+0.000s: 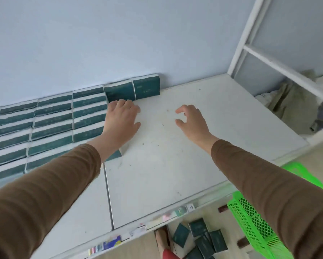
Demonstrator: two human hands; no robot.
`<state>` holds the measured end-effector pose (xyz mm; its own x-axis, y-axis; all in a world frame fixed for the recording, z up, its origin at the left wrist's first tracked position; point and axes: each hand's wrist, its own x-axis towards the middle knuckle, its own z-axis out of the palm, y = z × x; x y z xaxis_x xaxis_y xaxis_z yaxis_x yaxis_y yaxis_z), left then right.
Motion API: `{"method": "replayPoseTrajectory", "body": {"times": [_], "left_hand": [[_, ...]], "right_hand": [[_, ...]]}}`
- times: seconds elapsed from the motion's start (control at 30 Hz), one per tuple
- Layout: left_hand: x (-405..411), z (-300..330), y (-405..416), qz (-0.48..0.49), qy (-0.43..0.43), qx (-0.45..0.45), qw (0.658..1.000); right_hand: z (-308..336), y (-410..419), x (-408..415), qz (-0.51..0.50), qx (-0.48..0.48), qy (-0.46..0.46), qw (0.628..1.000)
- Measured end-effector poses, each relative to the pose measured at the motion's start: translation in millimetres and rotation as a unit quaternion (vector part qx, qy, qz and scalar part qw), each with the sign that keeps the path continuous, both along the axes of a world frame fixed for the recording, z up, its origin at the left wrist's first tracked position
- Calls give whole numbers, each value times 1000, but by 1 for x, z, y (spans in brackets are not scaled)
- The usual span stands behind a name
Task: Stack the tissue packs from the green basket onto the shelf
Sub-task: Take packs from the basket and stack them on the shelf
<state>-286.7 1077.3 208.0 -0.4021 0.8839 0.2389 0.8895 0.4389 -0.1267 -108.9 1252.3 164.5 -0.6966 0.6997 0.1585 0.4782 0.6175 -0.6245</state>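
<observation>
The wall (100, 43) is the biggest thing here, pale blue, behind everything. Below it lies the white shelf (175, 146), a flat board with small dark specks and a seam that runs from front to back near the left arm. On the right side stands a white frame (254, 51) of bars, and behind it some crumpled cloth (291, 101) is lying.

On the left half of the shelf the tissue packs (50, 126) are stacked in rows against the wall, dark green with white edges. Two more packs (132, 89) stand upright at the right end of the rows, touching each other.

The green basket (254, 221) is at the lower right, below the shelf edge, partly hidden by the right sleeve (269, 184) (both sleeves are brown). Some loose packs (201, 238) lie on the floor near it, in disorder.

The left hand (122, 121) rests flat on the end of the stacked rows, with fingers straight and close together, just in front of the two upright packs. The right hand (192, 120) is above the bare shelf, well apart from the packs; its fingers are loosely curled with thumb and forefinger apart, and it holds nothing.
</observation>
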Motion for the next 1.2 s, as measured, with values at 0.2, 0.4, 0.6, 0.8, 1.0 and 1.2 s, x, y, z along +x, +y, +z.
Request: {"method": "replayPoseTrajectory", "body": {"times": [0.2,0.4,0.6,0.8,1.0,1.2], "left_hand": [[145,-16,-46,-54,-40,20,998],[265,-23,-34,-154,-97,22,983],[365,-48,18,-240,-148,24,959],[451,-124,114,-281,-213,-81,932],[520,-250,241,-268,-241,-213,908],[541,-381,345,-259,-183,-324,891]], "right_hand": [[4,-79,159,-14,26,-3,1000],[-3,-96,306,-86,19,-8,996],[-34,-59,424,-183,-41,-26,982],[-108,22,512,-286,-156,-53,944],[-229,120,556,-286,-283,-116,908],[-357,188,560,-261,-337,-259,867]]}}
